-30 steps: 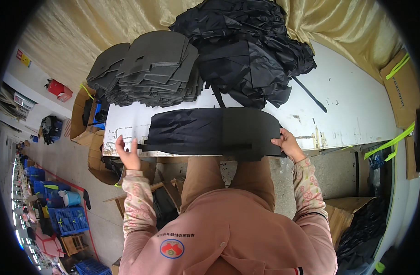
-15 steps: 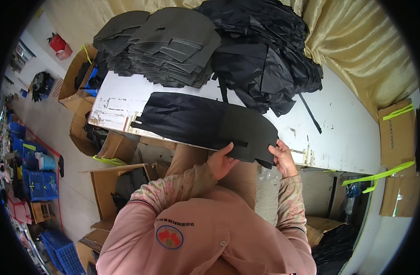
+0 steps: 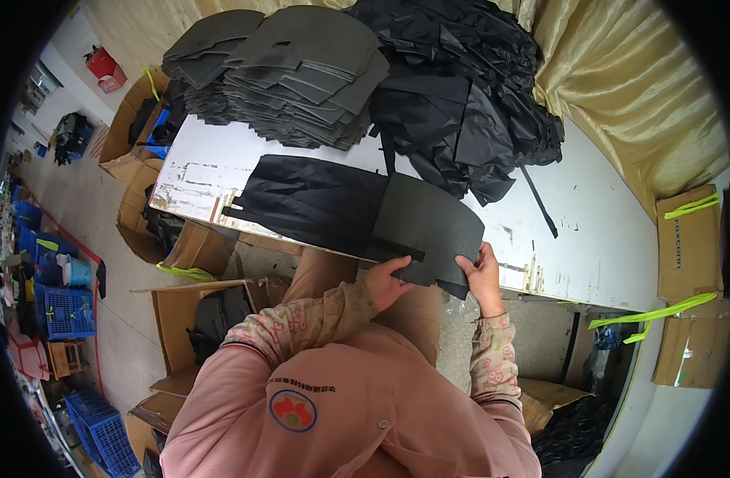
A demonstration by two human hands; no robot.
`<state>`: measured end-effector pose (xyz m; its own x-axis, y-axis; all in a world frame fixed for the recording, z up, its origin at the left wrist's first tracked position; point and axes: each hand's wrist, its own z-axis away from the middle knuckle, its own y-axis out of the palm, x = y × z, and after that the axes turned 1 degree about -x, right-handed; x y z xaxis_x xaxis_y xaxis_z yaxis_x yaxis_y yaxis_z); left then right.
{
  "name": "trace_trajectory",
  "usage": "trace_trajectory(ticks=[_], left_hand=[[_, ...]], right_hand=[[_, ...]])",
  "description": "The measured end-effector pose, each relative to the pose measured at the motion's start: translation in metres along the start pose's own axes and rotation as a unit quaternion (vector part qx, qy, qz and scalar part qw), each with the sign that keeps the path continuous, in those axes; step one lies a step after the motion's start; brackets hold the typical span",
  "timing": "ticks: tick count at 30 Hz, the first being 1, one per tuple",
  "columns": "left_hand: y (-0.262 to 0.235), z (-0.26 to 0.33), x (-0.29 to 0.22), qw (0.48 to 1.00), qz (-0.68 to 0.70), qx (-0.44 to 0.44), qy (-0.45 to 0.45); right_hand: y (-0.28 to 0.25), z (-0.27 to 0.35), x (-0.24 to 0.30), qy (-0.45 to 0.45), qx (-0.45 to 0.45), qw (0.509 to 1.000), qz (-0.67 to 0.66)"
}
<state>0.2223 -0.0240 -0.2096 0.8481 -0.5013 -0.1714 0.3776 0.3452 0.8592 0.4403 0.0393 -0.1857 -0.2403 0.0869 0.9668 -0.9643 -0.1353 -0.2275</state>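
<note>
Item: one dark grey panel (image 3: 432,219), rounded at its right end, lying at the near edge of the white bench (image 3: 596,251), with its near corner overhanging toward the lap.

Adjoining: one black fabric piece (image 3: 309,203), creased, to the panel's left; whether it overlaps the panel or is joined to it cannot be told.

Fittings: one black strap (image 3: 401,249) across the seam, its free end by the left thumb; one dark flap (image 3: 452,289) hanging under the near edge.

Right hand (image 3: 479,279): fingers clamped on the panel's near right edge, thumb on top.

Left hand (image 3: 387,283): fingers at the near edge; whether they close on it cannot be told.

Risks, as judged: a pull from the right hand alone could skew the panel against the limp fabric. The strap end could be trapped under the left thumb and fold over. The overhang (with little support below) could tip the piece lapward should the right grip slip.

Surroundings: one stack of grey panels (image 3: 301,80), unevenly piled, liable to slide if knocked; one heap of black fabric (image 3: 468,103), close enough behind to snag.
</note>
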Motion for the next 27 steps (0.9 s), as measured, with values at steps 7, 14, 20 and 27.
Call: trace_trajectory(ticks=[7, 14, 20, 27], left_hand=[[0.002, 0.005, 0.000, 0.999, -0.025, 0.006, -0.034], [-0.006, -0.002, 0.002, 1.000, 0.021, 0.016, -0.001], [-0.005, -0.003, 0.002, 1.000, 0.007, -0.015, -0.003], [-0.023, 0.024, -0.022, 0.895, -0.187, 0.107, -0.390]], right_hand=[[0.002, 0.001, 0.001, -0.005, -0.017, 1.000, 0.011], [0.005, 0.003, 0.000, -0.013, -0.023, 0.996, 0.087], [0.000, 0.000, -0.007, -0.008, -0.022, 0.999, 0.044], [-0.021, -0.010, -0.015, 0.051, 0.007, 0.998, -0.019]])
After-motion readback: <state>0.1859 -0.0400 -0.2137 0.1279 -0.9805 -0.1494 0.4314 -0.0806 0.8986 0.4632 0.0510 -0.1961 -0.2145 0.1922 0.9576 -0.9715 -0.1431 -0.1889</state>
